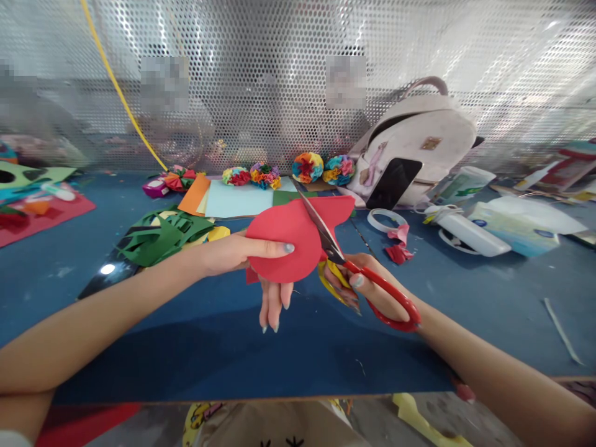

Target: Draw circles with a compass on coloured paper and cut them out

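Red paper (284, 230) with a rounded outline is pinched in my left hand (261, 261), thumb on top and the other fingers below it. My right hand (367, 279) grips red-handled scissors (391, 301). Their metal blades straddle the paper near its upper right, where a strip of red paper extends to the right. Something yellow (335, 285), perhaps paper, shows beneath my right hand; how it is held is unclear. Both hands are above the blue table (261, 372).
Green paper scraps (162, 239) lie at left, partly over a dark shiny object. Paper flowers (307, 167) and coloured sheets (237, 198) are behind. A backpack (419, 143) with a phone (395, 183), a tape roll (386, 220) and a glue gun (470, 230) stand or lie right.
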Available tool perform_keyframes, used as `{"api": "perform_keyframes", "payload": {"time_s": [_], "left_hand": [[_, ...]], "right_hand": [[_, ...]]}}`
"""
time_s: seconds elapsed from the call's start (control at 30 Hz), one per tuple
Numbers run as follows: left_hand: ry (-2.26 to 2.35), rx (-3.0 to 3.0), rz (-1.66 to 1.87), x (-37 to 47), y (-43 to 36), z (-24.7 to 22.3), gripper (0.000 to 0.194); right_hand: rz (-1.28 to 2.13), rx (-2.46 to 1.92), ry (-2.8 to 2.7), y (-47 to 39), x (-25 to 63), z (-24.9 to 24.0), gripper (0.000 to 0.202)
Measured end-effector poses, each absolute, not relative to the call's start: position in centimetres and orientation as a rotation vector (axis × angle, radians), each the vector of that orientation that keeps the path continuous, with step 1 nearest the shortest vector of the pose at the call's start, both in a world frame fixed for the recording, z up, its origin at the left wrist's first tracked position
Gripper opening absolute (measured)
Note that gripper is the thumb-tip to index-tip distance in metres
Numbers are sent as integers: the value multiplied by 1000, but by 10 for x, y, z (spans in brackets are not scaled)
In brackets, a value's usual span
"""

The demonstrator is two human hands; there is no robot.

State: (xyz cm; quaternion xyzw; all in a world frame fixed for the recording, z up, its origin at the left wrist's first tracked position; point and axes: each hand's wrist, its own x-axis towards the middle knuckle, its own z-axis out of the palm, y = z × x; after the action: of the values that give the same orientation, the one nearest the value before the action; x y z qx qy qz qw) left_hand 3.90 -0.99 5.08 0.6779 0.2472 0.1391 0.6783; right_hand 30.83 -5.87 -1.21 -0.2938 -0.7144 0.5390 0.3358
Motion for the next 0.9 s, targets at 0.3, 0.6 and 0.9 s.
{"api": "perform_keyframes", "payload": {"time_s": [0.3,0.6,0.9], "left_hand": [[593,1528,266,36,-8,53,53],[589,1506,227,34,-6,54,54],[581,1508,144,30,-2,59,52]], "right_hand": [[1431,-804,-1850,-59,311,-13,65],[1417,-807,-1859,-58,312,-11,63],[1448,-817,-1863,-58,312,-10,62]]}}
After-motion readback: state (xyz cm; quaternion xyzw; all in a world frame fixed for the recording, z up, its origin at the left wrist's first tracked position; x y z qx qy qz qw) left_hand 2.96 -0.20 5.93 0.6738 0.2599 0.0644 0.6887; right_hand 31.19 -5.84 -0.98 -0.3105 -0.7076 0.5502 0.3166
